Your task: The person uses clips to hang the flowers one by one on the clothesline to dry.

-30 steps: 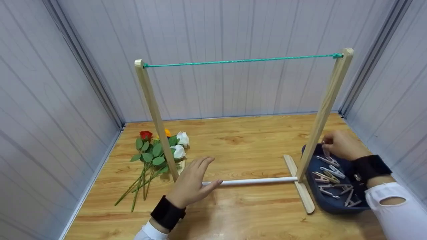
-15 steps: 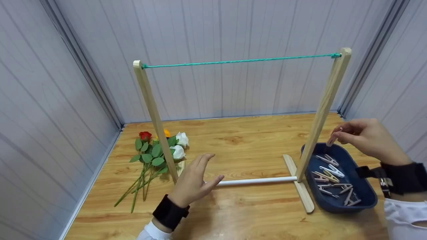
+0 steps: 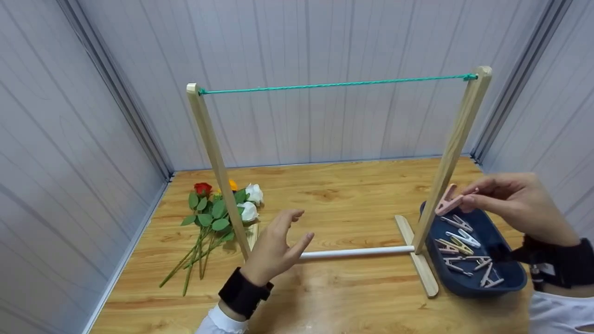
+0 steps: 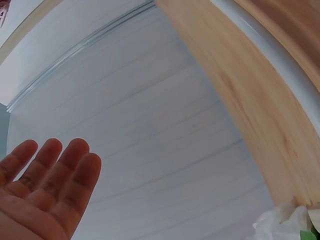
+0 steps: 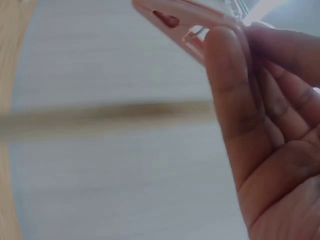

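Between thumb and fingers, my right hand [image 3: 517,202] pinches a pink clothespin [image 3: 449,202] above the dark blue bin [image 3: 509,278]. Close up in the right wrist view, the clothespin [image 5: 180,22] points away from the thumb. My left hand [image 3: 274,248] hovers near the foot of the left wooden post, holding nothing, its fingers loosely spread. Its fingers [image 4: 75,185] also show in the left wrist view. Several clothespins [image 3: 459,239] lie loose in the bin. Artificial roses with green stems [image 3: 204,248] lie on the table to the left.
A green rope [image 3: 334,85] spans the tops of the left post [image 3: 211,144] and the right post [image 3: 457,139]. A white rod [image 3: 362,252] joins them low down. Pale panel walls [image 3: 325,41] enclose the wooden table [image 3: 325,195].
My right hand has risen out of the bin with the pink clothespin, which is now turned leftward into view. My left hand has shifted slightly right.
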Tool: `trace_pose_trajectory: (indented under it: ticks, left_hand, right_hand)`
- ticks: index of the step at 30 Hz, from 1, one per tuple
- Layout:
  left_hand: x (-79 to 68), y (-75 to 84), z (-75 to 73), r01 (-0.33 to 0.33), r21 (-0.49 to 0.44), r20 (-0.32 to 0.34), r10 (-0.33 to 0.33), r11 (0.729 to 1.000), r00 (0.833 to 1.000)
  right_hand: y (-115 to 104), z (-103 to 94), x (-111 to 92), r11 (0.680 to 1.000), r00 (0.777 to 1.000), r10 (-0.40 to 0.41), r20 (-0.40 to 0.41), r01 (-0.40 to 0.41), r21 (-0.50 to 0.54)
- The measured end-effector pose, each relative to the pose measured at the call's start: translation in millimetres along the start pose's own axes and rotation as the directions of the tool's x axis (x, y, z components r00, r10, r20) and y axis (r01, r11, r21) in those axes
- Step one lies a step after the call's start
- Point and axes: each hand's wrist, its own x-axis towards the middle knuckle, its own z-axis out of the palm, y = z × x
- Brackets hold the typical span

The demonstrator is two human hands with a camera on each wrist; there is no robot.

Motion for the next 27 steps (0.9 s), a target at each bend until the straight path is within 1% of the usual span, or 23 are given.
trace_pose_trajectory:
  ticks: [1, 2, 3, 4, 5, 8, 9, 10, 11, 12, 15, 17, 18, 21, 25, 27]
  left_hand:
    - [0.7, 1.3, 0.5, 0.0, -0.017, -0.005, 0.0, 1.0, 1.0]
    - [1.5, 2.7, 1.1, -0.001, -0.037, -0.01, 0.001, 0.999, 1.0]
    - [2.6, 4.1, 1.8, -0.006, -0.056, -0.015, 0.005, 0.998, 1.0]
    - [3.8, 5.3, 2.7, -0.012, -0.071, -0.02, 0.011, 0.997, 1.0]
    - [5.0, 6.5, 3.6, -0.018, -0.086, -0.024, 0.016, 0.996, 1.0]
    - [8.0, 9.8, 6.2, -0.034, -0.13, -0.03, 0.031, 0.991, 0.999]
    - [8.7, 10.9, 7.0, -0.037, -0.144, -0.029, 0.033, 0.989, 0.999]
    - [8.9, 12.0, 7.5, -0.037, -0.159, -0.029, 0.033, 0.987, 0.999]
    - [8.9, 12.9, 8.0, -0.036, -0.175, -0.028, 0.031, 0.984, 0.999]
    - [8.8, 13.9, 8.4, -0.032, -0.191, -0.024, 0.028, 0.981, 0.999]
    - [9.4, 17.1, 12.1, -0.027, -0.24, -0.007, 0.026, 0.97, 1.0]
    - [9.5, 19.0, 14.2, -0.019, -0.262, 0.013, 0.023, 0.965, 1.0]
    - [9.5, 19.9, 15.1, -0.016, -0.267, 0.024, 0.024, 0.963, 0.999]
    - [8.8, 23.3, 17.5, -0.012, -0.273, 0.049, 0.026, 0.962, 0.998]
    - [6.8, 28.1, 19.5, -0.014, -0.269, 0.066, 0.033, 0.963, 0.997]
    - [5.7, 30.6, 20.0, -0.02, -0.268, 0.069, 0.04, 0.963, 0.997]
  right_hand:
    - [2.1, 4.4, 0.1, 0.997, 1.0, -0.022, 0.006, 0.022, 0.074]
    - [4.7, 9.2, 0.5, 0.987, 0.999, -0.051, 0.013, 0.049, 0.152]
    - [7.2, 14.3, 1.1, 0.968, 0.996, -0.082, 0.022, 0.075, 0.241]
    - [9.2, 19.5, 1.2, 0.95, 0.994, -0.105, 0.027, 0.092, 0.3]
    - [11.0, 24.9, 1.6, 0.928, 0.991, -0.127, 0.031, 0.108, 0.355]
    - [13.8, 42.4, 1.0, 0.885, 0.989, -0.146, 0.031, 0.116, 0.452]
    - [13.8, 48.4, 0.6, 0.879, 0.991, -0.133, 0.028, 0.105, 0.464]
    - [14.0, 54.5, 0.2, 0.884, 0.993, -0.115, 0.024, 0.092, 0.459]
    - [15.1, 61.0, 0.5, 0.874, 0.993, -0.115, 0.021, 0.091, 0.478]
    - [15.7, 67.3, 0.7, 0.877, 0.995, -0.103, 0.015, 0.084, 0.474]
    - [18.4, 83.1, 0.9, 0.866, 0.996, -0.088, -0.003, 0.078, 0.493]
    - [21.8, 93.4, 1.6, 0.839, 0.995, -0.097, -0.014, 0.089, 0.537]
    - [23.2, 98.6, 2.1, 0.834, 0.995, -0.095, -0.022, 0.092, 0.544]
    - [27.4, 116.4, 3.2, 0.779, 0.992, -0.119, -0.039, 0.118, 0.615]
    - [30.5, 140.6, 4.4, 0.699, 0.99, -0.142, -0.026, 0.119, 0.705]
    - [31.5, 151.1, 4.0, 0.672, 0.988, -0.151, -0.005, 0.107, 0.733]
